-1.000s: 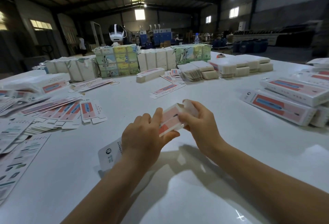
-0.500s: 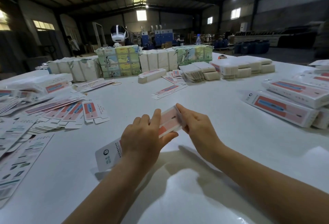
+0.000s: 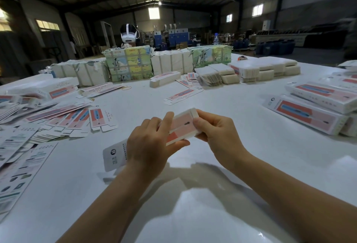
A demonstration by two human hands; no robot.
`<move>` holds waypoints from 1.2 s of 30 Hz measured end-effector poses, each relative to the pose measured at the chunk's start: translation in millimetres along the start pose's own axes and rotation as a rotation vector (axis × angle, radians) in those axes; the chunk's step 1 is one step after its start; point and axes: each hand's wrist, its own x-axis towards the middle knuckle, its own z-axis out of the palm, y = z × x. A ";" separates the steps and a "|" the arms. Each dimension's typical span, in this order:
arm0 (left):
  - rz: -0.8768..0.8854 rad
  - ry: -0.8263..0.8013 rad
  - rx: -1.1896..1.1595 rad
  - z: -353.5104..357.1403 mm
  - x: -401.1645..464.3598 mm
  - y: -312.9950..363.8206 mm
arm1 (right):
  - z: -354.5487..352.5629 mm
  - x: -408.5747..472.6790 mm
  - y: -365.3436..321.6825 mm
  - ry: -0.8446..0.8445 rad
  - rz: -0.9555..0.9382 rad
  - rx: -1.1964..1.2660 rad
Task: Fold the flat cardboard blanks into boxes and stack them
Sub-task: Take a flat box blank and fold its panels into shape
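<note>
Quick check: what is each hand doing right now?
Left hand: grips the long pink-and-white cardboard box mid-length.
Right hand: pinches its far end.

The left hand point(image 3: 148, 142) hides the box's point(image 3: 182, 125) middle; print on its near end is illegible.

You have two hands in view, left hand point(image 3: 148, 142) and right hand point(image 3: 218, 134), on one pink box point(image 3: 181, 125). One single flat blank point(image 3: 183, 96) lies mid-table. One fanned spread of flat blanks point(image 3: 63, 115) at your left, too many and too overlapped to count. Two folded boxes point(image 3: 316, 105) plainly show at your right; any others are cut off. Two green printed bundles point(image 3: 129, 63) at the far edge. One water bottle point(image 3: 216, 39), one white headset point(image 3: 128, 33).
</note>
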 end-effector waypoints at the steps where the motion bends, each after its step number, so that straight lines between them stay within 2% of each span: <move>1: 0.006 0.015 -0.017 0.8 0.3 -0.6 | 0.0 -0.1 -0.7 0.012 -0.009 0.003; 4: 0.024 0.051 -0.055 2.1 0.7 -2.7 | 0.9 -3.0 -3.5 0.013 -0.064 -0.039; 10: 0.042 0.118 -0.013 6.3 -0.2 -3.5 | 4.7 -7.1 3.4 0.107 -0.158 -0.295; 15: 0.052 0.146 0.030 10.3 0.3 -4.4 | 6.4 -11.1 2.4 0.086 -0.161 -0.335; 22: 0.080 0.213 0.056 11.0 0.4 -2.4 | 14.9 -21.3 3.6 0.104 -0.304 -0.532; 31: 0.083 0.221 0.160 5.4 1.2 2.3 | 14.5 -21.0 11.6 0.054 -0.276 -0.724; 36: 0.049 0.142 0.119 3.5 -0.8 1.0 | 10.6 -14.0 9.0 0.003 -0.199 -0.613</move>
